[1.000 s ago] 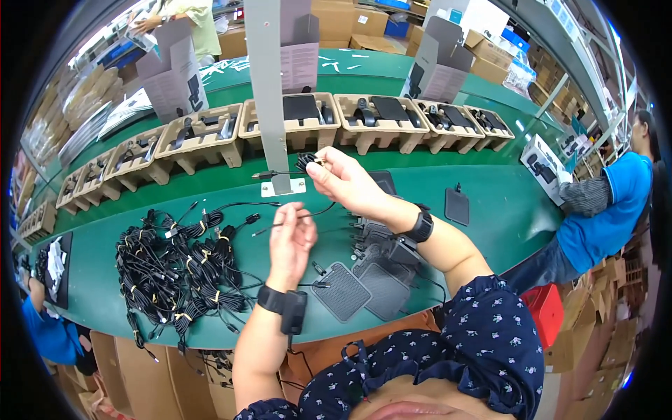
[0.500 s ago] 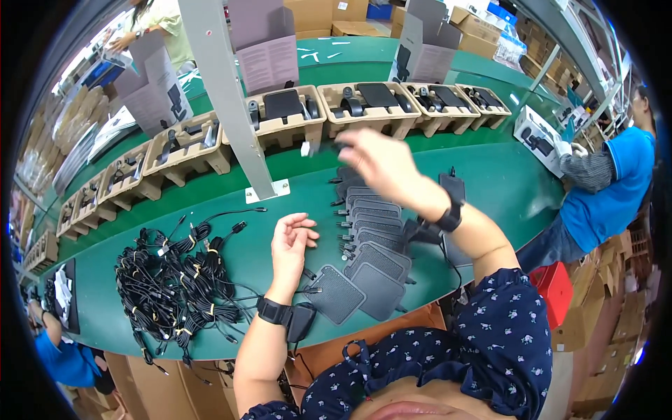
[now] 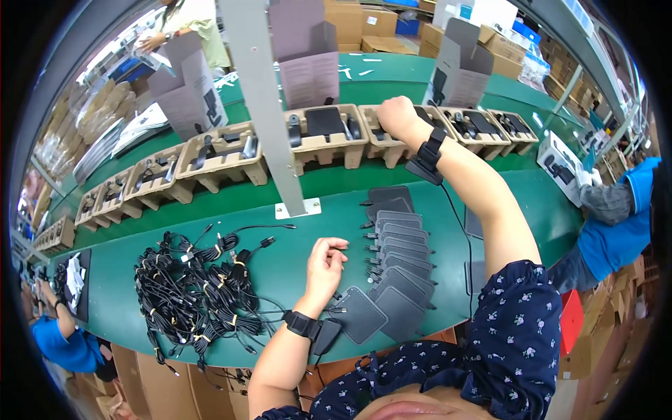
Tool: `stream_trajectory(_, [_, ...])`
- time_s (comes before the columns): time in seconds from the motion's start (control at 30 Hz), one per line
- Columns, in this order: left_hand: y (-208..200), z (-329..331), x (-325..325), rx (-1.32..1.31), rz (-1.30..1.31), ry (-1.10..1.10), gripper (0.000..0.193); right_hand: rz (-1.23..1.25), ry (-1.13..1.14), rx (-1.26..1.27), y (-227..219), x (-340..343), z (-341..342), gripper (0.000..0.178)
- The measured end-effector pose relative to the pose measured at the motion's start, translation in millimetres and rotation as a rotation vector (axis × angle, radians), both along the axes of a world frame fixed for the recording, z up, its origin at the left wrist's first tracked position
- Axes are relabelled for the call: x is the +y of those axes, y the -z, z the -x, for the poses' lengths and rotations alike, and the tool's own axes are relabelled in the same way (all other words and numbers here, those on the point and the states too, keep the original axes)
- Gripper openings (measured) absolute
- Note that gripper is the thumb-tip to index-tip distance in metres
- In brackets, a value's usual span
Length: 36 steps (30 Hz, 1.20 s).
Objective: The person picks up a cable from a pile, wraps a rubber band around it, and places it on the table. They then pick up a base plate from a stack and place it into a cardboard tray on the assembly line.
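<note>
My right hand point(image 3: 404, 119) reaches out over a tan molded-pulp tray point(image 3: 381, 148) in the back row. Its fingers are curled down and mostly hidden, so whatever they grip cannot be made out. Just left of a fanned row of flat dark-grey pads point(image 3: 402, 260) with short cable ends, my left hand point(image 3: 325, 269) rests above the table, fingers loosely bent and apart, holding nothing. Bundled black cables point(image 3: 199, 294) lie in a heap to its left. Another pulp tray point(image 3: 318, 149) holds a flat black piece and small black parts.
A grey metal post point(image 3: 266, 105) rises from the green table point(image 3: 231, 225) before the trays. Printed cartons point(image 3: 308, 70) stand open behind them. At right, a person in blue point(image 3: 619, 227) handles a white box point(image 3: 560, 164); another person in blue point(image 3: 66, 350) is at lower left.
My right hand has moved forward and right from above the pads to the tray; the small dark item with a white end is no longer visible. The whole view has shifted slightly.
</note>
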<state>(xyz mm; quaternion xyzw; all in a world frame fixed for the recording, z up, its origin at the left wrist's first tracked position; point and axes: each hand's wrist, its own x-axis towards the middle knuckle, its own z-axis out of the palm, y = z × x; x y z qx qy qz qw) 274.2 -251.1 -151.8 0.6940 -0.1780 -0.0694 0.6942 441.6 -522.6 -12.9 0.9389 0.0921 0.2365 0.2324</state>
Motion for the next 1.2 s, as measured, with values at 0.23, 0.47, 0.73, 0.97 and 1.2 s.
stream_trajectory(0.23, [-7,2,0,-0.058,-0.051,0.022,0.020,-0.564,0.227,-0.044,37,-8,-49,0.016])
stream_trajectory(0.47, [-11,4,0,-0.110,-0.132,0.018,0.022,-0.711,0.199,0.003,57,2,-45,0.031])
stream_trajectory(0.73, [-7,9,5,-0.125,-0.127,-0.012,0.021,-0.554,0.155,0.069,59,-14,-37,0.013])
stream_trajectory(0.97, [-1,0,-3,-0.160,-0.151,0.019,0.023,-0.668,0.135,-0.120,76,-32,-57,0.018])
stream_trajectory(1.2, [-6,-5,-2,-0.115,-0.139,0.015,0.022,-0.643,0.000,0.157,64,-56,-25,0.022])
